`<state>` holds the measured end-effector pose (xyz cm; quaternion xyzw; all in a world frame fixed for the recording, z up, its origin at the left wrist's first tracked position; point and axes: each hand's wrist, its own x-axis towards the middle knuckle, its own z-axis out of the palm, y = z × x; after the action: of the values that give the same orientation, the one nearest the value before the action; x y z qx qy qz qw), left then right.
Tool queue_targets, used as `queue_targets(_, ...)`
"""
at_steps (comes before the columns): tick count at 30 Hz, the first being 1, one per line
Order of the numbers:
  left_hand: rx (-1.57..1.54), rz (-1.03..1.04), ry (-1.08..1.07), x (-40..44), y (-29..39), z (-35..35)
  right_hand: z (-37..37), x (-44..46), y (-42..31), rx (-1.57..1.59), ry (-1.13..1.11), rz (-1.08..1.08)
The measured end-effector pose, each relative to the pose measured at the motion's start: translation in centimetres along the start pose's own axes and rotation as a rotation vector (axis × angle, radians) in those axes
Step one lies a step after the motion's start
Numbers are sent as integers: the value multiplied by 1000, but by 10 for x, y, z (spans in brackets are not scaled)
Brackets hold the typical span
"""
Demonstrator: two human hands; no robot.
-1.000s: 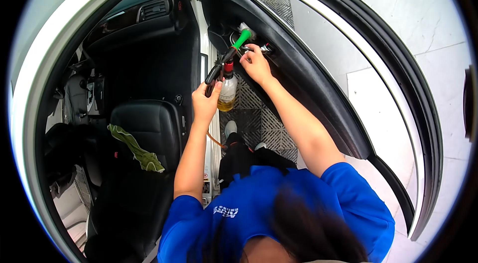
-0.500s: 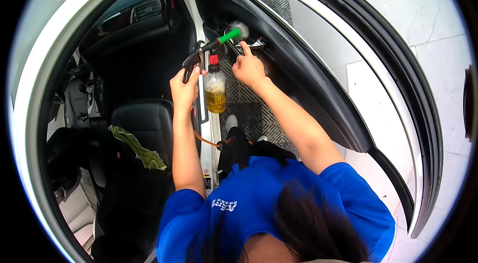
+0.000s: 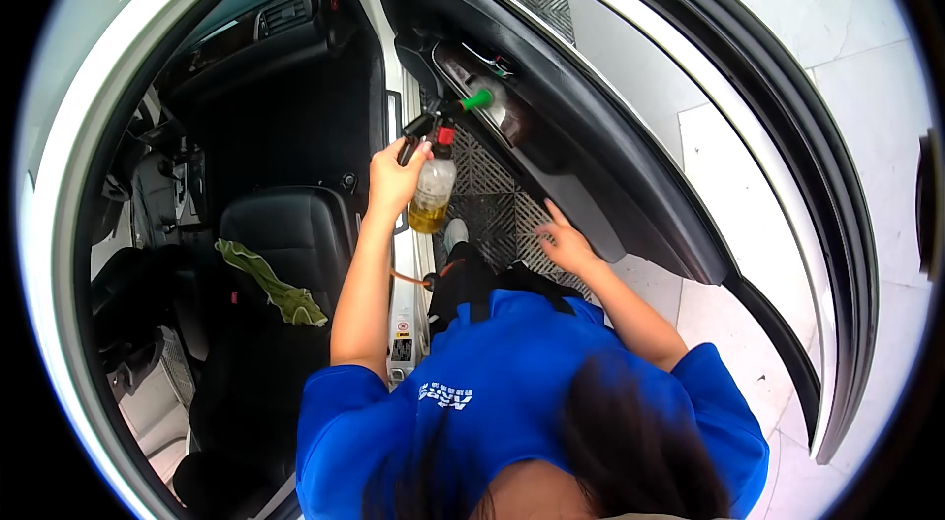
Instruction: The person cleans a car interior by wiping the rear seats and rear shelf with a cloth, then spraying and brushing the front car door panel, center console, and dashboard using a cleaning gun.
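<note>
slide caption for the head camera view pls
Left hand points a black, green-nozzled spray gun with clear plastic bottle at the black inner door panel; right hand empty.

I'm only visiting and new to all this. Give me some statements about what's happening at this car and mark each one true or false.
1. The left hand holds a spray gun. True.
2. The right hand holds the spray gun too. False: the right hand is apart from it, by the lower edge of the car door.
3. The green nozzle points toward the car door. True.
4. The bottle has a red cap. True.
5. A green cloth lies on the floor. False: the green cloth is on the black seat.
</note>
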<state>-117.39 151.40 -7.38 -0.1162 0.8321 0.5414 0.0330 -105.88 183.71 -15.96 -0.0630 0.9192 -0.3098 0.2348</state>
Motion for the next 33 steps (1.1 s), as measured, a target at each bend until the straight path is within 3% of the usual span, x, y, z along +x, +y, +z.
queue_targets(2, -45, 78, 27, -1, 1, 8, -9, -34, 15, 56, -17, 201)
queue_targets(6, 69, 199, 282, 17, 0, 29, -5, -74, 46, 3, 87, 323)
queue_targets(9, 195, 178, 219, 9, 15, 34, -7, -91, 53, 139, 119, 411)
queue_targets(12, 215, 223, 52, -26, 26, 26, 0, -106, 72, 154, 207, 352)
queue_targets(14, 122, 110, -127, -36, 31, 22, 6, -115, 91, 154, 234, 344)
queue_targets(16, 122, 48, -62, -38, 40, 29, 10, -125, 100, 154, 255, 343)
queue_targets(18, 103, 152, 50, -21, 6, 51, 0, -135, 98, 77, 243, 334)
queue_targets(21, 166, 226, 66, -53, 35, 72, -19, -145, 79, 174, 175, 410)
queue_targets(24, 229, 141, -133, -84, 34, 85, -20, -153, 80, 178, 170, 420)
queue_targets(26, 157, 245, -140, -94, 10, 107, -15, -156, 87, 163, 181, 385)
queue_targets(28, 175, 161, -198, -103, 11, 125, -9, -157, 92, 134, 152, 373)
queue_targets(30, 267, 201, -84, -109, 16, 144, -12, -161, 90, 127, 145, 352)
queue_targets(33, 335, 189, -99, -103, 14, 166, -11, -168, 88, 115, 126, 325)
